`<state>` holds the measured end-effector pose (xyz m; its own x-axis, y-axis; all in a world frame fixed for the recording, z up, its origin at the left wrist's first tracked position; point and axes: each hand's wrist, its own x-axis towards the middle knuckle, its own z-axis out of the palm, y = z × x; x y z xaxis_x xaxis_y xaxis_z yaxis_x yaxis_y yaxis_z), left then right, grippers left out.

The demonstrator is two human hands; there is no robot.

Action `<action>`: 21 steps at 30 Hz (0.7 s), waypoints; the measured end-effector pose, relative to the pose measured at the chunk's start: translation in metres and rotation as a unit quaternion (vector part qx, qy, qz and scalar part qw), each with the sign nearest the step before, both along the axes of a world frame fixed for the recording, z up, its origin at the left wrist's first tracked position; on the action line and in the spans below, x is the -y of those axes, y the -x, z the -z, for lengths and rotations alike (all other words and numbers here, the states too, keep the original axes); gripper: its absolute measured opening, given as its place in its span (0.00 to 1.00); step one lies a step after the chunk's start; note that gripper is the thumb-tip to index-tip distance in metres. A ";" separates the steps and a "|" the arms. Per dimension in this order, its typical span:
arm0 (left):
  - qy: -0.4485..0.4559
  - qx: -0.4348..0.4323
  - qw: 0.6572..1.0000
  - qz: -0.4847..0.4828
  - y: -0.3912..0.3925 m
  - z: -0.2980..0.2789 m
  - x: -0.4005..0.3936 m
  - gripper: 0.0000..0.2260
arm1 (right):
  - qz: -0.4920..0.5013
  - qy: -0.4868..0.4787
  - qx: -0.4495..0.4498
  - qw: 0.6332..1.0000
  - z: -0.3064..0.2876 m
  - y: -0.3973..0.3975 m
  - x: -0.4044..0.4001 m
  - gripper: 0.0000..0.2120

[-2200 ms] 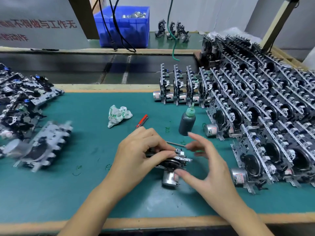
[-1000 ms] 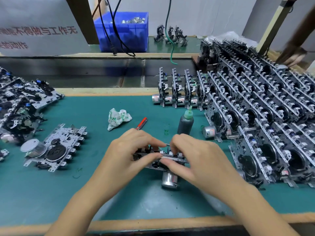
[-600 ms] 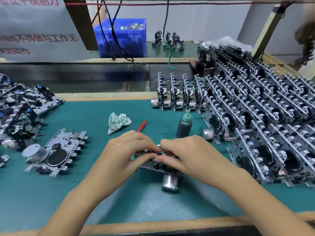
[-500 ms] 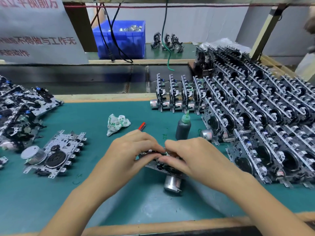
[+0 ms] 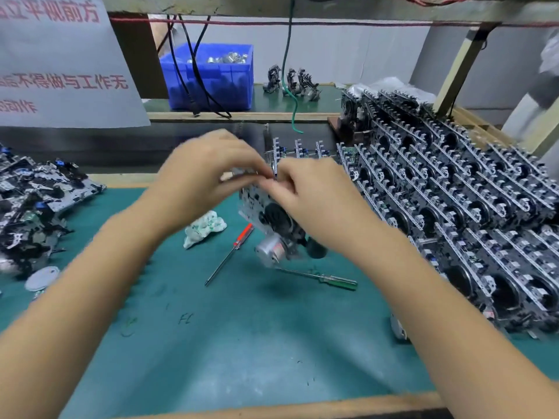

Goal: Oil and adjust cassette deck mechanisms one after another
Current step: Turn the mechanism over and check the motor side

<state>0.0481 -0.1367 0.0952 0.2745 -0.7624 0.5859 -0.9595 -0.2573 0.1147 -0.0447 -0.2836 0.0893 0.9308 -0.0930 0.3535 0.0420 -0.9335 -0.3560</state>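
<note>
1. Both your hands are up above the teal-matted counter (image 5: 242, 343), gripping the silver metal cassette deck mechanism (image 5: 266, 213) between them; your left hand (image 5: 205, 173) pinches its upper edge and your right hand (image 5: 308, 195) curls round its right side.
2. The mechanism hangs tilted, its round silver motor (image 5: 270, 252) lowest.
3. Writing: the white sign (image 5: 60, 65) at upper left carries red Chinese characters, partly cut off; faint marks like "FC" sit on the mat.
4. On the mat lie a red-handled screwdriver (image 5: 230, 252), a green-handled screwdriver (image 5: 320, 277) and a crumpled white-green cloth (image 5: 204, 227).
5. Stacked rows of mechanisms (image 5: 453, 213) crowd the right edge; a loose heap (image 5: 33, 207) fills the left. Open mat lies toward you.
</note>
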 end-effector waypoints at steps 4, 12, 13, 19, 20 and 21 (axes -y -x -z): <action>-0.018 -0.046 0.998 -0.033 -0.048 -0.018 0.005 0.04 | -0.002 0.037 -0.057 0.998 -0.021 -0.055 0.000 0.19; -0.059 -0.075 0.984 -0.148 -0.117 0.008 0.037 0.06 | 0.022 -0.059 -0.133 0.989 -0.006 -0.137 0.007 0.16; -0.045 -0.094 0.980 -0.170 -0.120 0.016 0.045 0.07 | 0.039 -0.047 -0.132 0.989 -0.001 -0.144 0.007 0.13; -0.006 -0.276 0.935 -0.221 -0.126 0.053 0.076 0.12 | 0.115 -0.005 -0.157 0.981 0.025 -0.168 0.013 0.12; 0.003 -0.301 0.928 -0.218 -0.127 0.058 0.078 0.13 | 0.124 -0.004 -0.156 0.980 0.027 -0.171 0.015 0.12; 0.020 -0.327 0.920 -0.216 -0.126 0.061 0.079 0.14 | 0.129 -0.003 -0.154 0.980 0.027 -0.173 0.017 0.12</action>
<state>0.1742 -0.2159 0.0337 0.8510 -0.4801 0.2129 -0.4904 -0.5813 0.6493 0.1278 -0.3002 0.0620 0.9385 -0.3404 0.0577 -0.3055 -0.8966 -0.3205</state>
